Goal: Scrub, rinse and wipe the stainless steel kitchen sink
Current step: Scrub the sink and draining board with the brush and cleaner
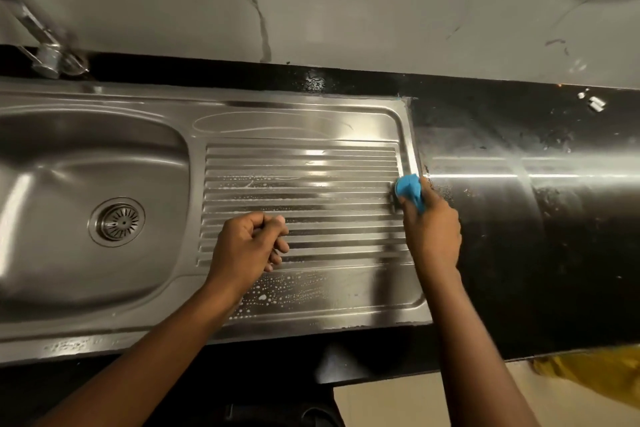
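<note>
right hand (pixel 431 232) gripping blue scrubber (pixel 408 189), soapy ribbed steel sink (pixel 104 156)

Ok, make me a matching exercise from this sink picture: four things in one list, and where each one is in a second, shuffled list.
Things:
1. blue scrubber
2. drain strainer
3. tap
4. soap bubbles

Places:
A. behind the basin, far left
B. flat front strip of the drainboard
C. in the right hand, at the drainboard's right edge
D. bottom of the basin

Pairs: 1-C, 2-D, 3-A, 4-B
</note>
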{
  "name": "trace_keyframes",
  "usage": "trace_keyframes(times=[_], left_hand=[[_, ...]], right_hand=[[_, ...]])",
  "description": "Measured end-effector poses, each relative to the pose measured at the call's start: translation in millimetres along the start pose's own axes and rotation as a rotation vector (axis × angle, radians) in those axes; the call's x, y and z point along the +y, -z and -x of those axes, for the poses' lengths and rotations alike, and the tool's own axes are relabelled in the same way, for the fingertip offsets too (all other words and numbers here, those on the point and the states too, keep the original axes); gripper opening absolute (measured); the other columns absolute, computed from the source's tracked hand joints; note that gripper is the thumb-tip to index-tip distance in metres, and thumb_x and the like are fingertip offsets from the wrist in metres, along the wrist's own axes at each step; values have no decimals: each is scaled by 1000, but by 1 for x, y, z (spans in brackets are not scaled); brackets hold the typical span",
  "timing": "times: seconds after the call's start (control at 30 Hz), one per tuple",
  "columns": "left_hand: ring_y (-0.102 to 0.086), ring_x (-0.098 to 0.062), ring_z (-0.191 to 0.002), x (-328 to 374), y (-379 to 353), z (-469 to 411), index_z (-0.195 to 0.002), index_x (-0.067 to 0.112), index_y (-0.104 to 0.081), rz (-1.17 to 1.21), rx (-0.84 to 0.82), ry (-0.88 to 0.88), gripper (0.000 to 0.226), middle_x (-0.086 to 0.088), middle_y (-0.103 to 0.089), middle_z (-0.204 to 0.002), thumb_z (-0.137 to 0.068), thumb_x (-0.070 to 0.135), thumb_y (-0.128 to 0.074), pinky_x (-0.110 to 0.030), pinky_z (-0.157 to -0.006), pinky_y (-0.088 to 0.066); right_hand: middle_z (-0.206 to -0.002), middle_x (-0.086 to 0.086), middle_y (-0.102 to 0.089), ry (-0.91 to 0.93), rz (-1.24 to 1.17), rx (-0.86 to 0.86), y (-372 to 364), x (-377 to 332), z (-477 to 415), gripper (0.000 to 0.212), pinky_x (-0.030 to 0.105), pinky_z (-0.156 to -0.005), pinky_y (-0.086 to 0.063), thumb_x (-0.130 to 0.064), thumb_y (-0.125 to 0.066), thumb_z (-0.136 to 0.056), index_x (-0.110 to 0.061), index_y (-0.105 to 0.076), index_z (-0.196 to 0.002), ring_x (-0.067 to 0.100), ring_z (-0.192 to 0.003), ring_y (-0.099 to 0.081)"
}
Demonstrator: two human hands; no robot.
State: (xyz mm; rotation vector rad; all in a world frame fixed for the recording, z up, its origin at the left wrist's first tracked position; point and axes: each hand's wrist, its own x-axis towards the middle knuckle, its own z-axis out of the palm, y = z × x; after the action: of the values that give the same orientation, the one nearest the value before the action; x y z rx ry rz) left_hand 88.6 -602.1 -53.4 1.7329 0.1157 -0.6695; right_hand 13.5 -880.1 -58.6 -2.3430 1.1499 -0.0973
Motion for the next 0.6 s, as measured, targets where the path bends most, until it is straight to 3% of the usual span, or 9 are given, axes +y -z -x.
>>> trace_keyframes(times=[0.17,0.23,0.37,0.47,0.53,0.6], left_hand=[[-65,-23,-60,4,-9,-3,-88,7,-75,-2,-26,-4,26,-12,-75,-74,-104,24,-63,-33,-54,-51],[-65,-23,-60,5,-8,-2,-88,7,-75,-7,-18,-14,25,-11,-75,-74,-104,24,-63,-33,-53,-51],[-65,-23,-60,4,-1,1,-89,8,-75,11,37,-13,25,-10,-75,-74,-104,24,-63,-33,-53,-50],[-66,-23,-59,0,5,3,-88,9,-75,8,59,-4,25,-10,-75,-74,-104,24,-63,-32,-52,-50],[-66,-23,-58,-2,8,5,-87,10,-75,-3,65,-6,24,-10,-75,-73,-104,22,-63,-33,-51,-50],[-67,-24,-60,-4,10,6,-87,10,-75,-23,67,-1,24,-10,-75,-73,-104,22,-62,-34,-52,-51]], right_hand=[[-120,8,-74,100,13,17,-7,-7,-45,52,40,-82,-59,-42,-62,-103,-27,-52,-152,26,-101,-72],[-121,7,-74,148,5,3,-13,-29,-89,50,34,-79,-58,-39,-62,-103,-26,-53,-151,20,-98,-71],[-129,4,-72,102,-68,-42,-16,-76,-151,49,37,-96,-56,-37,-70,-99,-23,-60,-145,21,-111,-70],[-130,3,-72,3,-261,22,-26,-89,-145,45,28,-98,-53,-32,-73,-97,-14,-65,-138,17,-112,-69],[-117,0,-74,-39,-390,-4,-47,-107,-123,34,31,-96,-58,-28,-73,-97,-14,-68,-128,11,-99,-71],[-95,-6,-74,68,-429,-132,-79,-143,-91,18,34,-79,-63,-33,-70,-99,-22,-69,-113,5,-80,-71]])
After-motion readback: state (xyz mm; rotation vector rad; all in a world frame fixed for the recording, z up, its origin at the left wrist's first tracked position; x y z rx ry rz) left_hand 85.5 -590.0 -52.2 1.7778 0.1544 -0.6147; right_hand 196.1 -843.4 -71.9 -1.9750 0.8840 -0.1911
